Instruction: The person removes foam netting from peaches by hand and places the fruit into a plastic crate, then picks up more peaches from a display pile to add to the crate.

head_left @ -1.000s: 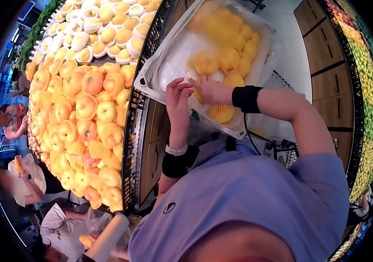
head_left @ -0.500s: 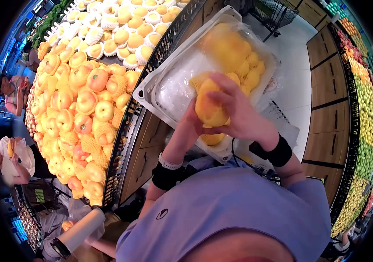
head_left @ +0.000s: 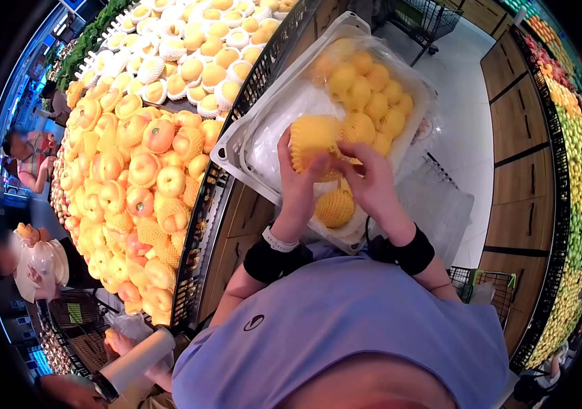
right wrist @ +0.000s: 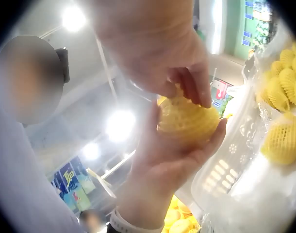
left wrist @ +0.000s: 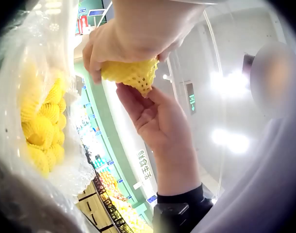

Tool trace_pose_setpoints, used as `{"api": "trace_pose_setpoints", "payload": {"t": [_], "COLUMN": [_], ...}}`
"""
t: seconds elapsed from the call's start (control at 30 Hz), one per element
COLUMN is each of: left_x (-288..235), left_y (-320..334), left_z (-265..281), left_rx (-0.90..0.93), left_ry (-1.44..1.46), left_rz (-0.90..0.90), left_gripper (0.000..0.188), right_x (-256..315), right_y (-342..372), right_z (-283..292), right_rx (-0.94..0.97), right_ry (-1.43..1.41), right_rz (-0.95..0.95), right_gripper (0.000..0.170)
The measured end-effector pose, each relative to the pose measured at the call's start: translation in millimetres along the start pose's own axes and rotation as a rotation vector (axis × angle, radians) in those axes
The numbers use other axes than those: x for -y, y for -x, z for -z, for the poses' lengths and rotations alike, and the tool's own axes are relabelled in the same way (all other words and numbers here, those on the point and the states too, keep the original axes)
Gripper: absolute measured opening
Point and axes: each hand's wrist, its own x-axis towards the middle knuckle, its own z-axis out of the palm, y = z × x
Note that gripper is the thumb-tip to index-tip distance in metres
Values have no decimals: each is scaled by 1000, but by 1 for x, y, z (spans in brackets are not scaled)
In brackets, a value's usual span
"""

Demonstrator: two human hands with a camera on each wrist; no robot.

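In the head view a fruit in a yellow foam net is held above a white crate lined with clear plastic. The left hand grips it, with fingers on its far left side and the thumb in front. Fingertips of the right hand pinch the net's lower right edge. In the left wrist view the net tapers to a gathered end between the left hand and right hand. The right wrist view shows the left palm cupping the netted fruit.
More netted fruits lie in the crate's far right part, one near its front corner. A sloped display of peach-coloured fruits stands at the left. Wooden drawers line the right; a shopping cart stands beyond the crate.
The left hand has turned the netted fruit and now holds it farther left. The right hand has moved from round the fruit to the net's edge. Earlier, both hands were lower, near the crate's front.
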Motion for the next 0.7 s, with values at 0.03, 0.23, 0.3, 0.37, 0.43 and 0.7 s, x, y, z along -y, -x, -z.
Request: {"api": "trace_pose_setpoints", "payload": {"t": [0.03, 0.23, 0.3, 0.37, 0.43, 0.7], "left_x": [-1, -11, -15, -18, -18, 3], "left_y": [-3, -9, -13, -15, -20, -23], "left_z": [4, 14, 13, 16, 20, 38], "left_rx": [18, 187, 145, 91, 101, 216], "left_ry": [38, 231, 282, 319, 352, 172], "left_rz": [9, 221, 265, 313, 339, 564], "left_gripper": [62, 56, 60, 62, 62, 61], "right_x": [-7, -23, -27, -35, -57, -59], "right_y": [-3, -21, -24, -21, -20, -12], "right_z": [1, 20, 23, 22, 18, 18], "right_rx": [20, 193, 320, 381, 346, 197], "right_ry": [-28, -852, -1078, -1178, -1291, -800], "right_rz": [-89, -531, -556, -541, -525, -649], "right_gripper": [33, 24, 25, 29, 28, 17]}}
